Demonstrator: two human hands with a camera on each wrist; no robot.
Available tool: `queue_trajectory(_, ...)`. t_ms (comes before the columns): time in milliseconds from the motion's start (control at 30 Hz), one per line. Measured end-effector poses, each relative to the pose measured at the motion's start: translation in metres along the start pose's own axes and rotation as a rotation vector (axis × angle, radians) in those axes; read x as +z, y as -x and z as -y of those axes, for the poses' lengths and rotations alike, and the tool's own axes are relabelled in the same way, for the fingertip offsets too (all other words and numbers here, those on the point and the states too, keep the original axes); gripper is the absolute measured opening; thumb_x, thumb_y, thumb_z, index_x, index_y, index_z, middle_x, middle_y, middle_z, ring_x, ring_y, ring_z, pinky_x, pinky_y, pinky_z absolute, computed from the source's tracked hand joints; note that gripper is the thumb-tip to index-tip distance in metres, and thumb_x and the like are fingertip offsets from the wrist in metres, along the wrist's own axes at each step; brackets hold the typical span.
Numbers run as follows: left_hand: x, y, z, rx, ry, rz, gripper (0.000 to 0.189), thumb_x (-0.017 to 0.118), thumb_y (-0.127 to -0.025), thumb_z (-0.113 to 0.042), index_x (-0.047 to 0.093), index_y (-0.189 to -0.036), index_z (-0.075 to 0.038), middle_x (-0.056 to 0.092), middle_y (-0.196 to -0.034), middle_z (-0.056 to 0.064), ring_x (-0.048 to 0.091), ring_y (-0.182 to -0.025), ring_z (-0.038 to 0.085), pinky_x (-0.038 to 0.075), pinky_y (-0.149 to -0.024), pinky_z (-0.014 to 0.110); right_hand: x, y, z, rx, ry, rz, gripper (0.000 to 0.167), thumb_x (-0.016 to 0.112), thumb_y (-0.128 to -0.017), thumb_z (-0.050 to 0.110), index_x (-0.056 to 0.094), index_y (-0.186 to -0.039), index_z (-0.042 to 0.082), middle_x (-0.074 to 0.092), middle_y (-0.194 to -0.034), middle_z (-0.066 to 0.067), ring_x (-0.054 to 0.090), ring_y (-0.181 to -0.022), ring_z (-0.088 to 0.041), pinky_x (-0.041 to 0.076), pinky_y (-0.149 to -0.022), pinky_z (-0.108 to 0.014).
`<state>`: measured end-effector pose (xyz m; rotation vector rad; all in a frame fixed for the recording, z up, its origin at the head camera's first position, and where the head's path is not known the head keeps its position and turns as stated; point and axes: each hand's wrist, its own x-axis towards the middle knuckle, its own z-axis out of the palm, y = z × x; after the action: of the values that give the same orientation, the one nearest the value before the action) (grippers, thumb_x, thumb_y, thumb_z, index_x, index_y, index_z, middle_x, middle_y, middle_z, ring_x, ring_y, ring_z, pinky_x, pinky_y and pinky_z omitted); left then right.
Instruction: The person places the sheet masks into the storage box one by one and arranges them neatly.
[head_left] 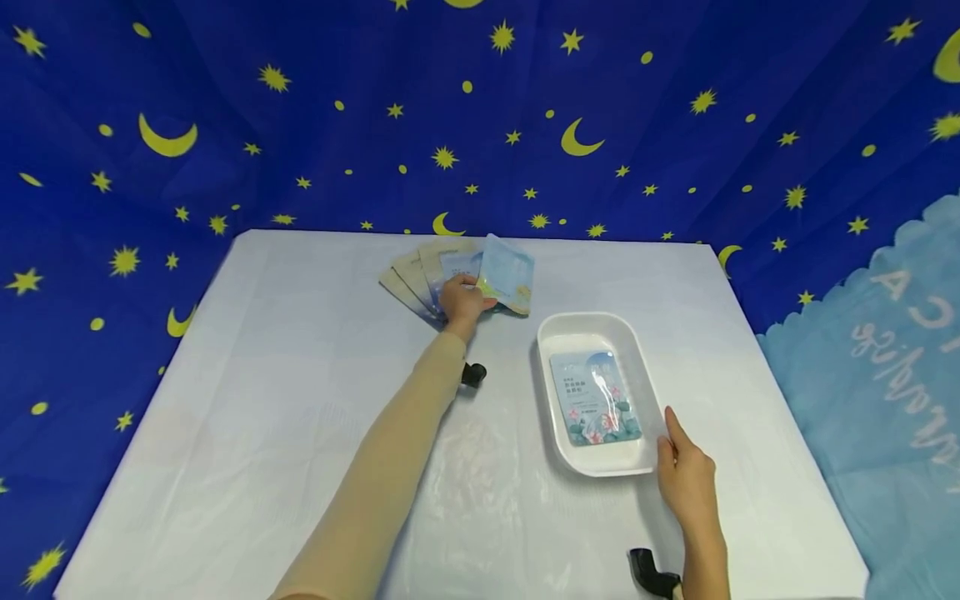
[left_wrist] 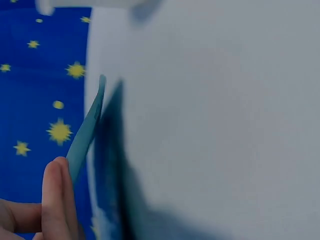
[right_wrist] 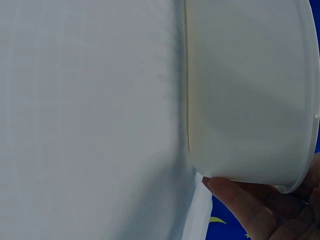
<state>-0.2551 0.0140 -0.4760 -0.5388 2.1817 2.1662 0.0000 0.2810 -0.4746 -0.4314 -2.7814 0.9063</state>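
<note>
My left hand (head_left: 462, 303) pinches a light blue sachet (head_left: 507, 273) by its lower left side, at the back of the table. The left wrist view has this sachet (left_wrist: 86, 135) nearly edge-on, standing up from the fingers. Just left of it, several beige and blue sachets (head_left: 411, 275) lie fanned out, partly hidden by the hand. With my right hand (head_left: 690, 483) I grip the near right corner of a white tray (head_left: 611, 463). Inside lies one blue sachet (head_left: 596, 398) with pink flowers. From the right wrist view, the fingers press the outer wall of the tray (right_wrist: 250, 100).
A white sheet covers the table (head_left: 247, 400). Dark blue cloth (head_left: 420, 83) with yellow stars and moons hangs behind and beside it. A light blue panel (head_left: 885, 350) with lettering is at the right. Black wrist mounts (head_left: 474, 375) show by both forearms.
</note>
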Motion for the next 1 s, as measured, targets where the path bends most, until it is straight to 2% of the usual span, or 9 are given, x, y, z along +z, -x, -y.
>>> queue_trajectory(100,-0.002,0.005,-0.009,0.003,0.103,0.01,0.027,0.041,-0.091,0.012,0.058,-0.111,0.01,0.046,-0.14,0.031,0.07,-0.09,0.043,0.061,-0.08,0.044,0.0,-0.001,0.001,0.008,0.001,0.003,0.045,0.047,-0.098,0.001,0.043,-0.143,-0.006,0.049,-0.136,-0.032,0.053,-0.12,-0.051,0.049,-0.094,-0.062)
queue_trajectory(167,-0.003,0.011,-0.015,0.01,0.162,0.015,0.025,0.041,-0.089,0.015,0.057,-0.109,0.011,0.054,-0.123,0.034,0.07,-0.089,0.044,0.062,-0.077,0.04,0.0,-0.001,0.001,0.014,0.001,0.005,0.045,0.047,-0.098,0.001,0.042,-0.143,-0.006,0.049,-0.135,-0.032,0.054,-0.119,-0.051,0.049,-0.093,-0.062)
queue_trajectory(233,-0.005,0.02,-0.023,0.019,0.213,0.024,0.025,0.042,-0.088,0.016,0.057,-0.107,0.012,0.058,-0.102,0.029,0.07,-0.088,0.045,0.063,-0.073,0.035,0.0,-0.001,0.001,0.018,0.005,0.0,0.045,0.046,-0.098,0.001,0.042,-0.143,-0.006,0.049,-0.135,-0.033,0.055,-0.117,-0.051,0.05,-0.092,-0.062)
queue_trajectory(333,-0.007,0.046,-0.033,0.045,0.284,0.062,0.023,0.044,-0.089,0.016,0.057,-0.107,0.012,0.054,-0.081,0.018,0.071,-0.085,0.043,0.063,-0.071,0.031,0.0,-0.002,0.001,0.021,0.005,-0.006,0.045,0.046,-0.098,0.001,0.042,-0.143,-0.005,0.05,-0.134,-0.033,0.057,-0.115,-0.052,0.051,-0.09,-0.062)
queue_trajectory(433,-0.009,0.082,-0.037,0.09,0.347,0.123,0.02,0.045,-0.089,0.017,0.055,-0.107,0.015,0.049,-0.077,0.01,0.072,-0.081,0.042,0.063,-0.073,0.032,0.001,-0.002,0.001,0.023,0.004,-0.005,0.045,0.045,-0.098,0.0,0.042,-0.143,-0.006,0.049,-0.135,-0.033,0.056,-0.116,-0.052,0.05,-0.091,-0.062)
queue_trajectory(567,-0.007,0.131,-0.029,0.164,0.354,0.22,0.017,0.046,-0.09,0.017,0.054,-0.105,0.017,0.046,-0.081,0.009,0.071,-0.08,0.044,0.062,-0.074,0.033,0.0,-0.003,0.001,0.02,-0.005,-0.004,0.045,0.045,-0.098,0.0,0.042,-0.142,-0.006,0.048,-0.136,-0.033,0.052,-0.12,-0.052,0.048,-0.094,-0.063)
queue_trajectory(700,0.001,0.169,-0.014,0.184,0.334,0.307,0.013,0.048,-0.093,0.014,0.053,-0.104,0.016,0.044,-0.083,0.008,0.069,-0.084,0.05,0.062,-0.074,0.033,-0.001,-0.003,0.002,0.021,-0.003,-0.008,0.045,0.046,-0.098,0.0,0.042,-0.143,-0.006,0.048,-0.136,-0.032,0.053,-0.119,-0.052,0.048,-0.094,-0.062)
queue_trajectory(833,0.011,0.194,0.005,0.175,0.295,0.374,0.009,0.049,-0.095,0.011,0.052,-0.102,0.015,0.046,-0.085,0.011,0.069,-0.086,0.049,0.062,-0.075,0.031,-0.001,-0.003,0.002,0.027,0.002,-0.005,0.046,0.046,-0.098,0.001,0.042,-0.143,-0.004,0.05,-0.135,-0.032,0.058,-0.114,-0.051,0.052,-0.089,-0.061)
queue_trajectory(1000,0.024,0.211,0.021,0.185,0.207,0.4,0.007,0.049,-0.096,0.008,0.052,-0.101,0.012,0.049,-0.089,0.017,0.072,-0.085,0.042,0.062,-0.075,0.028,0.0,-0.002,0.001,0.026,0.007,0.005,0.046,0.046,-0.099,0.002,0.041,-0.144,-0.003,0.05,-0.134,-0.032,0.059,-0.112,-0.05,0.053,-0.086,-0.061)
